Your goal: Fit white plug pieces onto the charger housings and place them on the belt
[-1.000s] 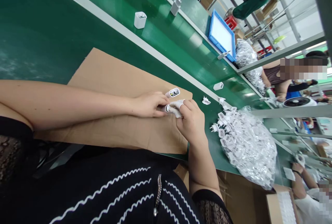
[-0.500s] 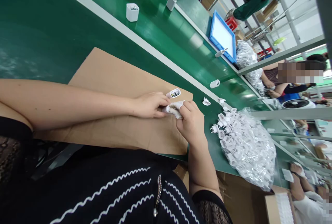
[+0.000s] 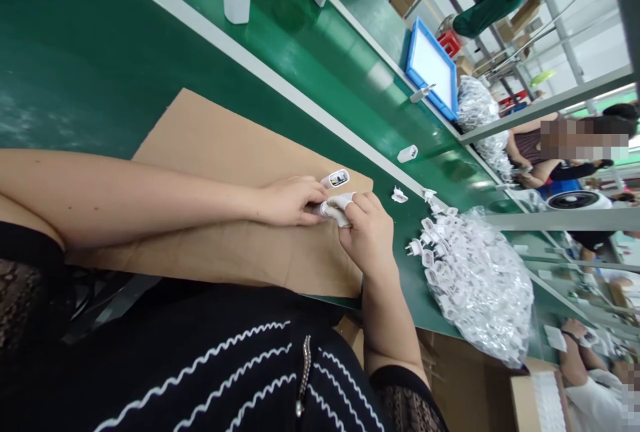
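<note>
The left hand (image 3: pixel 293 201) and right hand (image 3: pixel 369 232) pinch a small white piece (image 3: pixel 323 209) between their fingers over the cardboard (image 3: pixel 225 145), and a loose pinch could make it slip and bump the open case (image 3: pixel 336 179).

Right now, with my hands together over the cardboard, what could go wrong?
The open white casing lies right by the left hand, so a slip might knock it away. Loose plug heads lie by the plastic bag, to the right of the right hand; a careless sweep could scatter them.
</note>
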A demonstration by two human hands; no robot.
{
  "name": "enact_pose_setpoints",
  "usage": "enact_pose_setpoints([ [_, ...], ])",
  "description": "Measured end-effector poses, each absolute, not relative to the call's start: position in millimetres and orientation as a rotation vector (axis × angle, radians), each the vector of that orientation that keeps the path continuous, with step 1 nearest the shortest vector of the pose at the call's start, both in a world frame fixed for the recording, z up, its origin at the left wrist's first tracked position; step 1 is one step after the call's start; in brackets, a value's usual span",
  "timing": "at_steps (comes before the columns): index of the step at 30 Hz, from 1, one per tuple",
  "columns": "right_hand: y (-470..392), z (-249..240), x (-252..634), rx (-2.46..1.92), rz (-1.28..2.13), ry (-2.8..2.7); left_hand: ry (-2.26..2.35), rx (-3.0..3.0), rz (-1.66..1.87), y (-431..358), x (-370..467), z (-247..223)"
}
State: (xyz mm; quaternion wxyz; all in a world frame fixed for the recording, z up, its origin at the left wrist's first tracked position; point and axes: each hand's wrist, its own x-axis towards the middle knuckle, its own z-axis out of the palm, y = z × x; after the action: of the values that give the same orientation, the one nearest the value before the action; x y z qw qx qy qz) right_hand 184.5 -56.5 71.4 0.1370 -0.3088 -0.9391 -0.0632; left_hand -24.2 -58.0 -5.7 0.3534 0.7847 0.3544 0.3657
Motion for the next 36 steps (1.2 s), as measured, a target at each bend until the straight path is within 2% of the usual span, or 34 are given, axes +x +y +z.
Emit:
enact_pose_setpoints([
  [8,-56.1,65.8,182.4,-0.908,-0.206,-2.752,0.935,2.032,0.904,-60.6,-22.9,-7.4],
  [15,-53.2,49.8,182.6,-1.078,0.063,-2.555,1.07,1.981,0.867,-66.9,-19.5,3.0],
  [19,-51.9,53.0,185.1,-1.235,0.405,-2.399,1.078,2.095,0.863,-73.7,-20.4,8.2],
  [22,-52.5,65.2,201.4,-1.343,0.522,-2.208,1.03,2.163,1.032,-86.4,-33.0,16.0],
  [25,-52.4,75.2,225.6,-1.595,0.377,-2.242,1.186,2.184,1.385,-86.2,-60.4,26.9],
  [28,-46.8,72.6,241.0,-1.926,0.36,-2.42,1.741,1.957,1.503,-50.0,-98.7,37.7],
  [30,-40.4,64.5,243.1,-1.98,0.408,-2.514,2.099,1.718,1.284,-7.9,-127.1,42.5],
  [36,-24.0,43.0,244.1,-1.794,0.575,-2.402,2.331,1.532,1.035,105.7,-186.5,40.9],
])
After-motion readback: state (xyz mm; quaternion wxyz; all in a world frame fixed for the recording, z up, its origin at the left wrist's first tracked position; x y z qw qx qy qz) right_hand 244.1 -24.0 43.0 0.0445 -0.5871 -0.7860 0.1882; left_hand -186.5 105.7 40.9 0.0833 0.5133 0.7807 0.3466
